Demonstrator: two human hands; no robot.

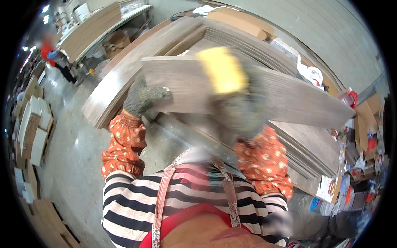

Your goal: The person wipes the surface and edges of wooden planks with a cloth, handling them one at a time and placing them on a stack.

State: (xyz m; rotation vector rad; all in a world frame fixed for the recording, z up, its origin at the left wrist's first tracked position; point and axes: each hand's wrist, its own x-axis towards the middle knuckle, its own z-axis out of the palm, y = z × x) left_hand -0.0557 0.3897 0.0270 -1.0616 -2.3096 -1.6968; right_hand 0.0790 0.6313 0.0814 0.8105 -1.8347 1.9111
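A long grey wood-grain board lies across in front of me, over stacks of similar boards. My left hand, in a dark grey-green work glove, grips its left end with the thumb on the upper face. In the right hand, gloved alike and smeared by motion, is a yellow sponge-like block. The block is over the middle of the board; blur hides whether it touches the surface. Orange patterned sleeve covers are on both forearms.
Stacked grey boards surround the held one. Cardboard and a white cloth lie behind. Cartons and clutter stand at right. Pallets with white panels sit at left. A person in red stands far left.
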